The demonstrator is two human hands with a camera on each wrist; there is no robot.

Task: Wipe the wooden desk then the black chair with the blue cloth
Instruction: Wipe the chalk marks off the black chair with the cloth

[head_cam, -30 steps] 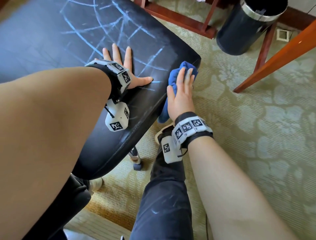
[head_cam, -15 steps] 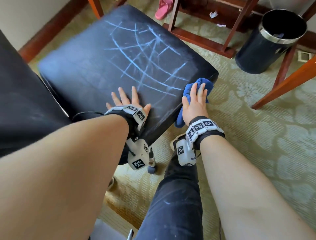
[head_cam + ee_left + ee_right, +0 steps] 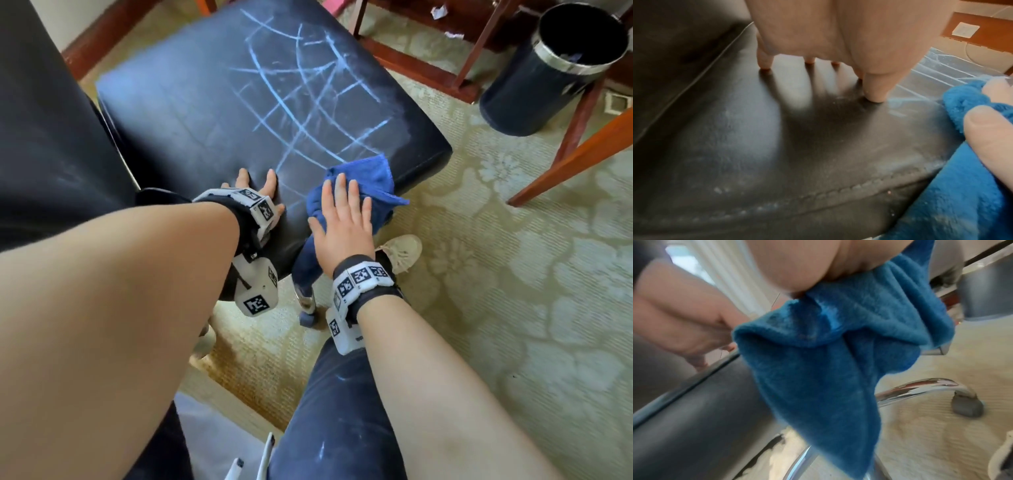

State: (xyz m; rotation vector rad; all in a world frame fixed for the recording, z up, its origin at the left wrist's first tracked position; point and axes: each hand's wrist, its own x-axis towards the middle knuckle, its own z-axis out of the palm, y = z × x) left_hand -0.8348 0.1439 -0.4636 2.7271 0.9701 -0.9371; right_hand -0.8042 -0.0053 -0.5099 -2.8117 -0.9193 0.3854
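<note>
The black chair seat [image 3: 212, 113] carries several blue chalk lines [image 3: 291, 113] across its middle and right. My left hand [image 3: 255, 186] lies flat near the seat's front edge with spread fingertips [image 3: 875, 95] touching the leather. Just to its right, my right hand [image 3: 342, 212] presses flat with straight fingers on the blue cloth [image 3: 370, 174] at the seat's front right corner. Part of the cloth [image 3: 828, 369] hangs over the seat's edge below my palm. In the left wrist view the cloth [image 3: 962, 194] shows at the right.
The chair's black backrest [image 3: 51, 137] rises at the left. A chrome chair leg [image 3: 920, 389] with a castor [image 3: 966, 405] stands on the patterned carpet [image 3: 513, 308]. A black bin [image 3: 548, 68] and wooden desk legs [image 3: 582, 150] are at the back right. My shoe [image 3: 400, 253] sits below the seat.
My right hand slid the cloth left from the seat's right corner toward my left hand and now lies flatter on it. The left hand stays near the front edge.
</note>
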